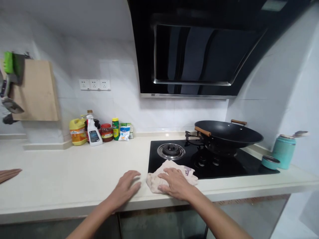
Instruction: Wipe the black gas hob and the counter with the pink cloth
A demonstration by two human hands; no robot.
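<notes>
A: Status? How far along w/ the wiping?

B: My right hand (175,183) is flat on the cloth (171,176), fingers spread and pressing down, not clenched round it. Cloth sits bunched at the front edge of the counter (74,172), half over the front-left corner of the hob (224,162). Left hand (126,187) lies palm-down on the counter just beside the cloth, holding nothing.

A: What's done, what's left?

B: My read: early or mid-way. Counter towards the left looks clean already, but I can't tell wiped from unwiped off this view. The hob glass behind the cloth and around the burner (171,151) prob. still to do. The wok (225,132) sits on the right burner, so that part's blocked.

A: Surface and room?

B: Pale stone-look counter, white tiled wall. Bottles and jars (99,131) in a cluster at the back edge, near the wall. Cutting board (36,89) hung at the left, sockets (94,84) above the bottles. Black hood (199,49) over the hob. Teal flask (284,151) at the right edge, its lid (270,162) just beside it. Someone else's fingertips (8,174) show at the far left edge.
</notes>
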